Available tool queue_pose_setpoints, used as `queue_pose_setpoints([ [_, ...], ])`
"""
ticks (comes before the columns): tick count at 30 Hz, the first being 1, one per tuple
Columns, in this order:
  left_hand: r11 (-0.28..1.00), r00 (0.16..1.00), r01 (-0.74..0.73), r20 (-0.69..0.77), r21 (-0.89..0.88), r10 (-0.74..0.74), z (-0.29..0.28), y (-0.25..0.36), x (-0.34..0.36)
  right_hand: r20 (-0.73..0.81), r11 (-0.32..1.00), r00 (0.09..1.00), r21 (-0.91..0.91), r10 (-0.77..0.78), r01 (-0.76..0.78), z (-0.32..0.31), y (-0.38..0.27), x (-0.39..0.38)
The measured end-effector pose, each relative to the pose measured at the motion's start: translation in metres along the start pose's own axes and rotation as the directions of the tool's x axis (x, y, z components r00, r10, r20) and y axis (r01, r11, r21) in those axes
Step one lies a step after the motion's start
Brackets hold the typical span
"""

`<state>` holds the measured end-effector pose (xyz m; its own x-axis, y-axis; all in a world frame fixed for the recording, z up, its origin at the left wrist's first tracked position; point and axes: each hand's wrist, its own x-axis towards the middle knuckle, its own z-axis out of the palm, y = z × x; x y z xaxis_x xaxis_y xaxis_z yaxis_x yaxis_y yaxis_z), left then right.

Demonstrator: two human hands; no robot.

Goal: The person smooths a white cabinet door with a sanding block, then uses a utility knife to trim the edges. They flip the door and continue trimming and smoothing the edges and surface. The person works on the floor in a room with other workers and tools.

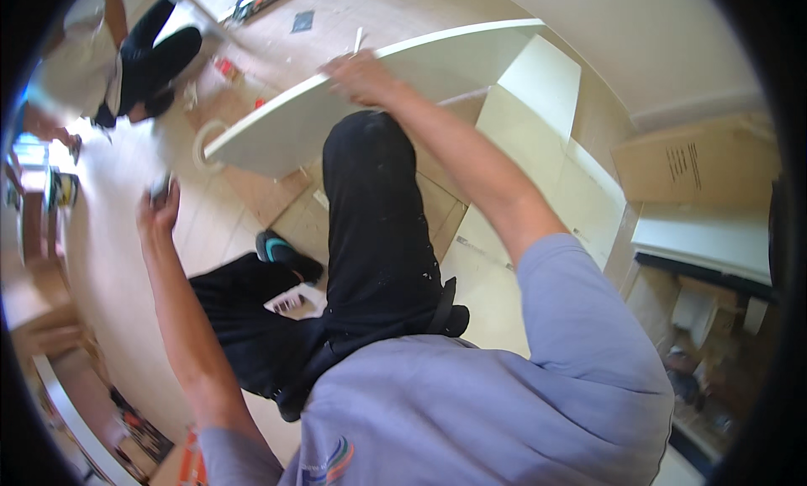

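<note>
My right hand (pixel 357 78) grips the top edge of a long white panel (pixel 462 74), which stands on its edge across the floor beside my raised knee. My left hand (pixel 160 204) is held out at the left, closed on a small dark grey object (pixel 161 187) that I cannot make out clearly. A white looped strip (pixel 204 145) is at the panel's near left end. Pale boards (pixel 534 200) lie on the floor behind and to the right of my leg.
Another person (pixel 92 57) sits on the floor at the upper left. Tools (pixel 256 0) and small red items (pixel 225 66) lie beyond the panel. A cardboard sheet (pixel 698 158) and white cabinet pieces (pixel 698 238) are at the right. Boards and tools (pixel 109 410) fill the lower left.
</note>
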<state>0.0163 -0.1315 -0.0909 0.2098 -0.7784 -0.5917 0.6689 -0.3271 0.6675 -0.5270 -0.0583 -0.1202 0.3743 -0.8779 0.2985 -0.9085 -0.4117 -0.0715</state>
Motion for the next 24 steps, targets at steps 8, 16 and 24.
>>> queue_pose_setpoints([
  [8, 0.977, 0.951, 0.110, 0.266, 0.183, -0.157, -0.036, 0.027, -0.144, 0.065, 0.950, 0.982, 0.251, 0.175, -0.185, 0.005, -0.012, 0.007],
  [16, 0.893, 0.967, -0.081, 0.250, 0.442, -0.036, -0.046, -0.022, -0.259, 0.105, 0.918, 0.971, 0.316, 0.216, -0.239, 0.018, -0.011, 0.027],
  [24, 0.786, 0.937, 0.033, 0.255, 0.617, -0.240, -0.051, -0.080, -0.273, 0.154, 0.925, 0.957, 0.258, 0.244, -0.278, 0.016, -0.005, 0.035],
])
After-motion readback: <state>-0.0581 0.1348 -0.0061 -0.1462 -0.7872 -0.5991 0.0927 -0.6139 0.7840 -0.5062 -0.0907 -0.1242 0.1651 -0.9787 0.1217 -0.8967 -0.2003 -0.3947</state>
